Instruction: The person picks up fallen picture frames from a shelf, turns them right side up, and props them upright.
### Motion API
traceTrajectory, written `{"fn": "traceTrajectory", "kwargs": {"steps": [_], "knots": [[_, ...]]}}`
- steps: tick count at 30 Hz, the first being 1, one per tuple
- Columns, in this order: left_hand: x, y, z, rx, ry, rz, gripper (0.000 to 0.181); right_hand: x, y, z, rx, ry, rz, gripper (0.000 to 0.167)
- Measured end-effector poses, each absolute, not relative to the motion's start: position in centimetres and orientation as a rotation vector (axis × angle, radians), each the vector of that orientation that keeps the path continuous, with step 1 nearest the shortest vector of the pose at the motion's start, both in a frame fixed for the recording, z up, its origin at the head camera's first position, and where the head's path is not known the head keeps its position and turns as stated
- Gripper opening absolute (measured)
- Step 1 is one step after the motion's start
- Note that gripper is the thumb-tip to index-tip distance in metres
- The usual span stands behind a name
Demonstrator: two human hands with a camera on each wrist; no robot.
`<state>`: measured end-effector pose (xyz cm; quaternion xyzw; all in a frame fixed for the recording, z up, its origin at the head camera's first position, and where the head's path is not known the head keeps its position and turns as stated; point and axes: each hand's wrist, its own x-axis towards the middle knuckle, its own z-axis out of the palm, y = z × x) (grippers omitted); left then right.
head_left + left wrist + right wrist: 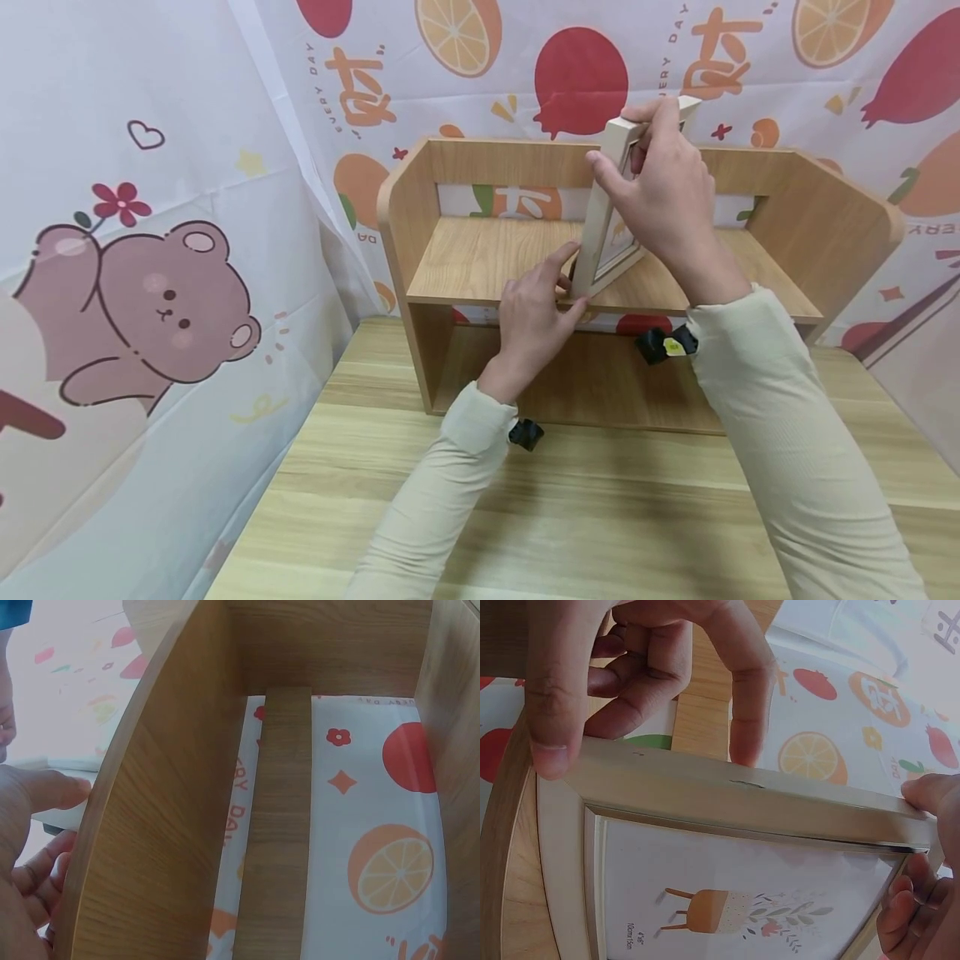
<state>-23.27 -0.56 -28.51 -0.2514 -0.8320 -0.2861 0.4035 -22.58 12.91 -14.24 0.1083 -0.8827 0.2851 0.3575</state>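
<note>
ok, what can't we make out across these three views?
- Head and right wrist: back of the frame, turned away from the camera.
- Head: much of the print, behind the right grip; right wrist: cut off by the bottom edge.
- Left wrist: the left grip, partly behind the shelf, cut by the left edge.
- Head: writing on the yellow label, too small.

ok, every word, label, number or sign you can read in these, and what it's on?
'4"x6"': on the card in the picture frame.
'10cmx15cm': same card, next line.
'EVERY DAY': repeated on the fruit-print cloth, some turned or cut off.
Orange characters, same cloth: too stylized to read surely.
Yellow label on the black device by the right cuff: too small.
Dark marks, right wrist view's top right: unreadable.
</note>
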Motion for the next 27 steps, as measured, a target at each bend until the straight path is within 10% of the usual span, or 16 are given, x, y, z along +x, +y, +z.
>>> {"fn": "traceTrajectory", "kwargs": {"steps": [27], "knots": [[-23.1,1.2,-28.6,-0.637,-2.052,-0.672,0.062,-23.1,14.4,-14.4,0.314,-2.231,0.856,0.045]]}}
